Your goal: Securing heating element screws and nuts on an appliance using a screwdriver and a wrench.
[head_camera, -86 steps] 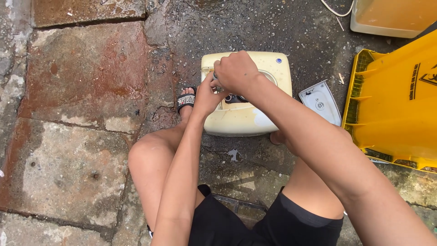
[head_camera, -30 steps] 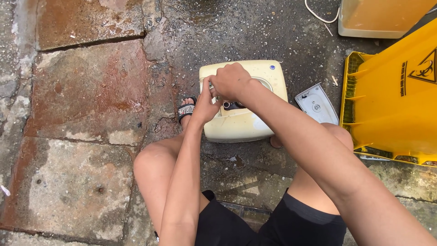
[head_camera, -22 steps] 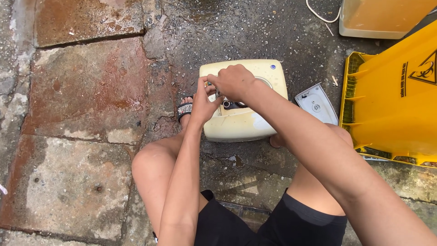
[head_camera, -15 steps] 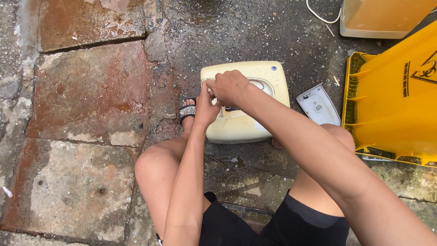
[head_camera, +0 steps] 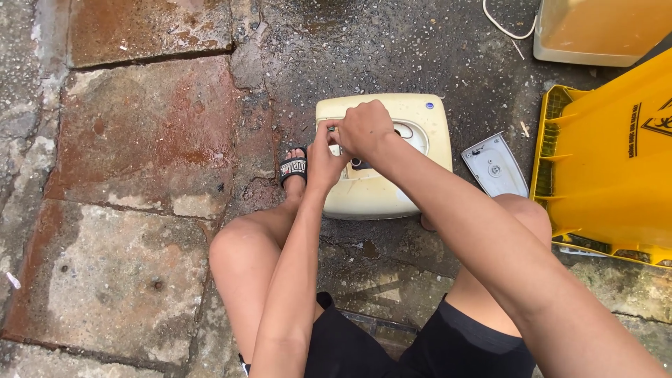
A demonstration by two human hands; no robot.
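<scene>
A cream-coloured plastic appliance casing [head_camera: 420,115] lies flat on the wet ground in front of me. My right hand [head_camera: 364,128] is curled over its top left part, fingers closed on something small that I cannot make out. My left hand [head_camera: 323,161] presses against the casing just below, its fingertips meeting the right hand's. A dark opening and an oval recess in the casing [head_camera: 406,131] show beside my hands. I squat with my knees on either side.
A grey-white oval cover plate [head_camera: 494,165] lies right of the casing. A yellow folding floor sign [head_camera: 609,154] stands at the right. A yellowed box [head_camera: 602,28] and white cord [head_camera: 498,24] are at the top right. My sandalled foot [head_camera: 294,168] is left of the casing.
The view shifted slightly. Both hands stay on the casing's top left part, with only small finger movements.
</scene>
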